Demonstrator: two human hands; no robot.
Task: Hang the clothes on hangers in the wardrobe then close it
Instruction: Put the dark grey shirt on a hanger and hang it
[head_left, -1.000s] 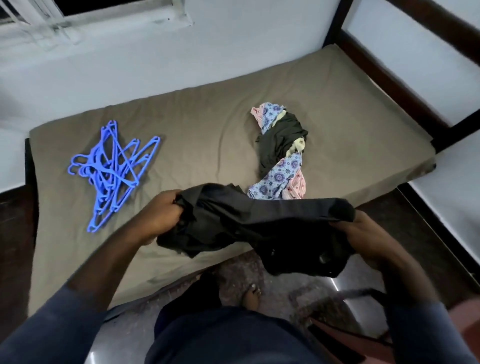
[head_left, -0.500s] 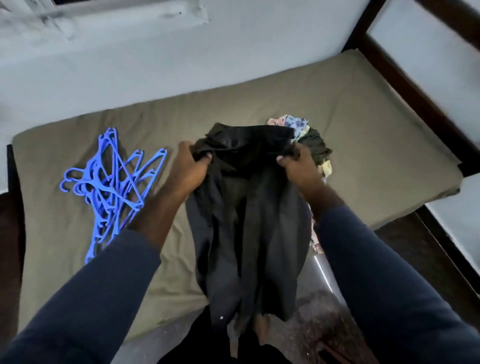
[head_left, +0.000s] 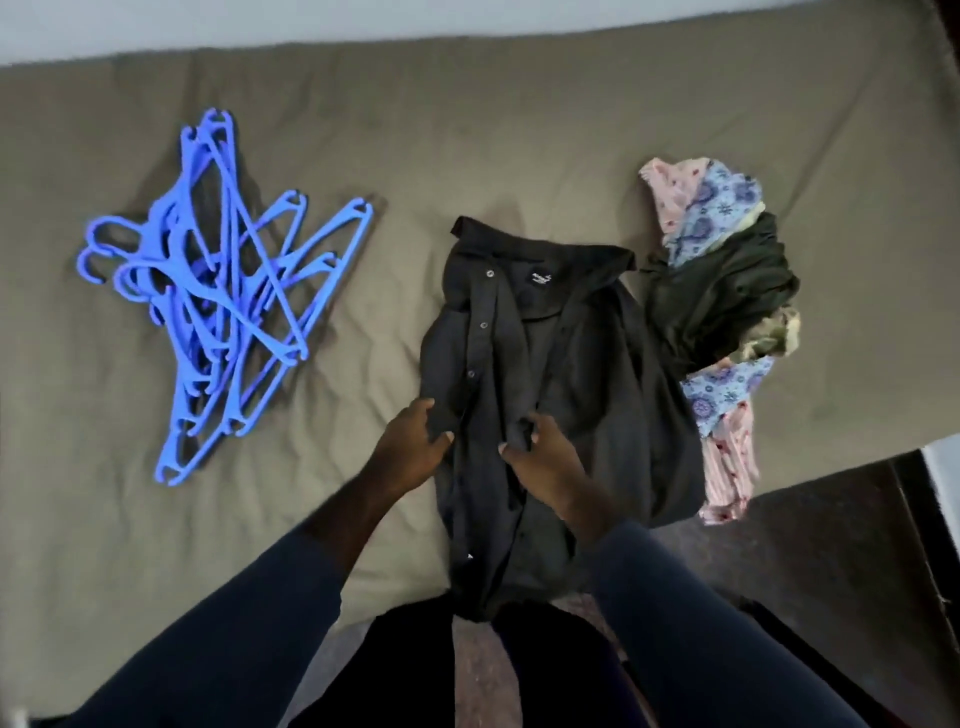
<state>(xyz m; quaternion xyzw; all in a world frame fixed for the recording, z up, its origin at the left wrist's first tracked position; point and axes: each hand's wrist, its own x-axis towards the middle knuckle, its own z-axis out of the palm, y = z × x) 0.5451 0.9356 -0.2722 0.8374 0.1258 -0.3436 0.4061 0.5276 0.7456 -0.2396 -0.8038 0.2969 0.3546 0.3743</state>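
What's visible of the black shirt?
The black shirt lies flat, collar away from the person, on the olive bed, hem hanging over the near edge. Creased fabric; open front with a button row, small label inside the collar. The left hand and right hand grip its front edges; one side touches the clothes pile.

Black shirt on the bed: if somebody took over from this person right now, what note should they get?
Left hand and right hand each pinch the front of the black button-up shirt, which lies collar-away on the olive mattress, hem hanging over the near edge.
Tangled blue plastic hangers lie to its left; a pile of floral, pink and dark green clothes lies to its right.
Done: nothing is on a hanger yet.
Left: hang the shirt and the pile, put them in the wardrobe (out of view), close it.
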